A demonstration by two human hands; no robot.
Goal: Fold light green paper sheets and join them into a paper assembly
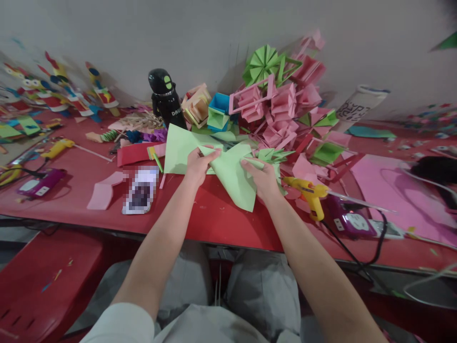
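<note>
A light green paper sheet [233, 178] lies partly folded on the red table [214, 219], just in front of me. My left hand [198, 166] pinches its upper left fold, fingers closed on the paper. My right hand [262, 178] grips the sheet's right side, fingers curled over the edge. A second flat green sheet [178, 147] lies beneath, to the left.
A yellow glue gun [310, 193] and a purple power strip [348, 221] lie right of my right hand. Pink and green folded paper shapes [282, 105] pile up behind. A black bottle [166, 97] stands at the back. A phone [141, 195] and pink paper [102, 193] lie to the left.
</note>
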